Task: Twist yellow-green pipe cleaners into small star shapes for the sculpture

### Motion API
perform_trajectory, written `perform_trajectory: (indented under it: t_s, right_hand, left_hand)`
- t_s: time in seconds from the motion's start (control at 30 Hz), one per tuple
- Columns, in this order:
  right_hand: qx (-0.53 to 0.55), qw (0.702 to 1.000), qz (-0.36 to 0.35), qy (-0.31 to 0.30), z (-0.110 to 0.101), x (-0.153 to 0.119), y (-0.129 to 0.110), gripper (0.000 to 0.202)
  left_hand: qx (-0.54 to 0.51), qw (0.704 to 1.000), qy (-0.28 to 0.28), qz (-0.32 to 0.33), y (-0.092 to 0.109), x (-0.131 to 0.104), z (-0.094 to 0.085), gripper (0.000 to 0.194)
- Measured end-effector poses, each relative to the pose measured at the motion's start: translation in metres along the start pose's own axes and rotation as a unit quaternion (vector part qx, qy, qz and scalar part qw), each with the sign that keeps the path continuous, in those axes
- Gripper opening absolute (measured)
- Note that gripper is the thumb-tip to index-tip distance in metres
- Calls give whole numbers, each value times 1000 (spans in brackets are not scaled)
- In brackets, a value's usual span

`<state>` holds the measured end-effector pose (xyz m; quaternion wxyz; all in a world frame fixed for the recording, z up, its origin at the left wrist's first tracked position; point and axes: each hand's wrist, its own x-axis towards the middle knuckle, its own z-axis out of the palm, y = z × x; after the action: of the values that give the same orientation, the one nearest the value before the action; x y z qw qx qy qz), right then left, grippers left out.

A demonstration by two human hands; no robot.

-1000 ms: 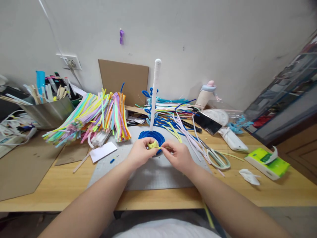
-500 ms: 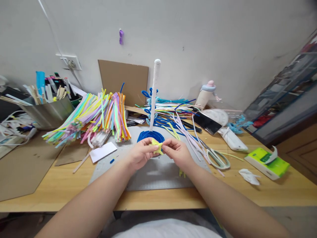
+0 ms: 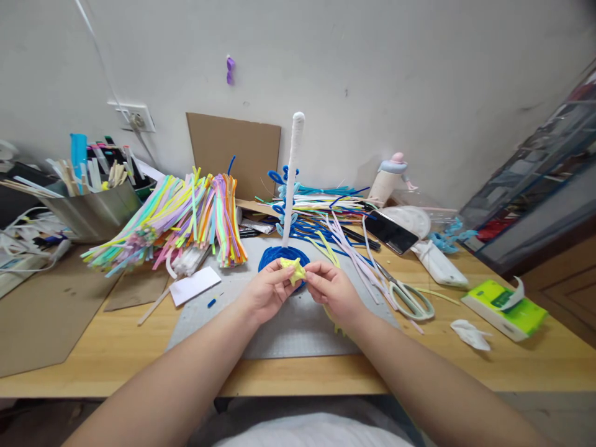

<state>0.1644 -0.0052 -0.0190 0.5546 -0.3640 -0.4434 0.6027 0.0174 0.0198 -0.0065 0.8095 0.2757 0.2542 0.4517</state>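
Note:
A small yellow pipe-cleaner star (image 3: pixel 293 271) is held between my two hands, above the front of a blue coiled base (image 3: pixel 272 256). My left hand (image 3: pixel 267 288) pinches its left side, thumb on top. With thumb and forefinger, my right hand (image 3: pixel 331 288) grips the star's right point. From the blue base rises a white wrapped post (image 3: pixel 293 167), leaning slightly right, with blue looped pipe-cleaner shapes (image 3: pixel 278 177) by its left side. Pieces of yellow pipe cleaner (image 3: pixel 339 330) lie partly hidden beneath my right wrist.
A grey cutting mat (image 3: pixel 288 341) lies under my hands. To the right are scissors (image 3: pixel 412 301), a phone (image 3: pixel 391 231) and a green tissue pack (image 3: pixel 507 307). Bundled colourful pipe cleaners (image 3: pixel 172 217) and a metal pot of sticks (image 3: pixel 93 214) stand left. Cardboard (image 3: pixel 233 152) leans on the wall.
The yellow star has turned in my fingers, so its pointed outline now faces up more plainly. Both hands stay in nearly the same place, and the view has shifted very slightly.

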Motion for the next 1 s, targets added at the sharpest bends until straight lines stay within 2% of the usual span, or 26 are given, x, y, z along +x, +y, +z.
perform_trajectory:
  t_s: [0.13, 0.23, 0.37, 0.5, 0.73, 1.0]
  right_hand:
    - [57, 996, 66, -21, 1, 0, -6, 23]
    - [48, 995, 83, -22, 1, 0, -8, 24]
    - [-44, 998, 46, -24, 0, 0, -11, 23]
    - [-109, 993, 6, -53, -4, 2, -17, 21]
    - [-41, 993, 88, -72, -14, 5, -12, 20]
    - [-178, 981, 23, -73, -8, 2, -21, 15]
  left_hand:
    - [16, 1000, -14, -6, 1, -1, -1, 15]
    - [40, 999, -27, 0, 1, -1, 0, 13]
    - [55, 998, -24, 4, 0, -1, 1, 17]
    - [83, 996, -41, 16, -1, -1, 0, 19]
    - [140, 989, -35, 33, 3, -2, -1, 22]
    - [187, 981, -46, 34, 6, -1, -4, 22]
